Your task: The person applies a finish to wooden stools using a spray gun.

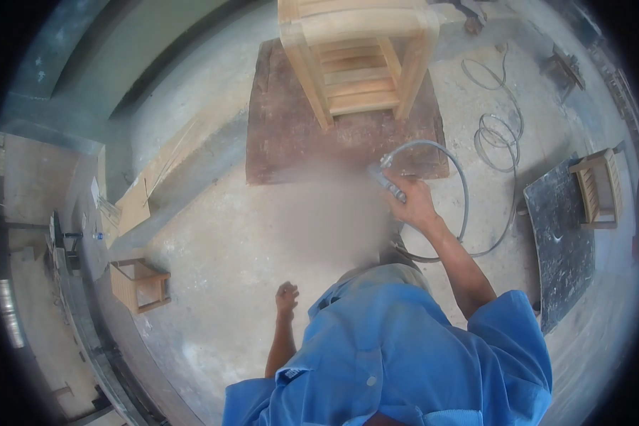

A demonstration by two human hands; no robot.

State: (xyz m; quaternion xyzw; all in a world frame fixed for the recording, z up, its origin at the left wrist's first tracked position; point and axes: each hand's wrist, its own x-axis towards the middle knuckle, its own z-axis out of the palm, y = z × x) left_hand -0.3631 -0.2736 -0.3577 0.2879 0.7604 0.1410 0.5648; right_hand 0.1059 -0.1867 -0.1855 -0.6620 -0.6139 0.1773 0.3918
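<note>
My right hand [413, 203] is closed around a grey metal air gun [387, 182], with a grey hose [456, 162] fixed to its far end. Beyond it, a pale wooden stool or chair frame [362, 89] with slatted rungs stands on a brown tabletop or board [280, 135]. The air gun is over the board's near edge, apart from the wooden frame. Low on the left, my left hand [287, 298] hangs beside my body, fingers loosely bent and holding nothing. A blurred patch hides the area ahead of my body.
Coiled hose [500, 138] lies on the concrete floor at the right. A dark, paint-spotted table [561, 241] stands there, with a small slatted wooden piece [598, 188] at its edge. Another small wooden stool [140, 285] is at the left. Part of a person's foot [473, 25] shows at the top.
</note>
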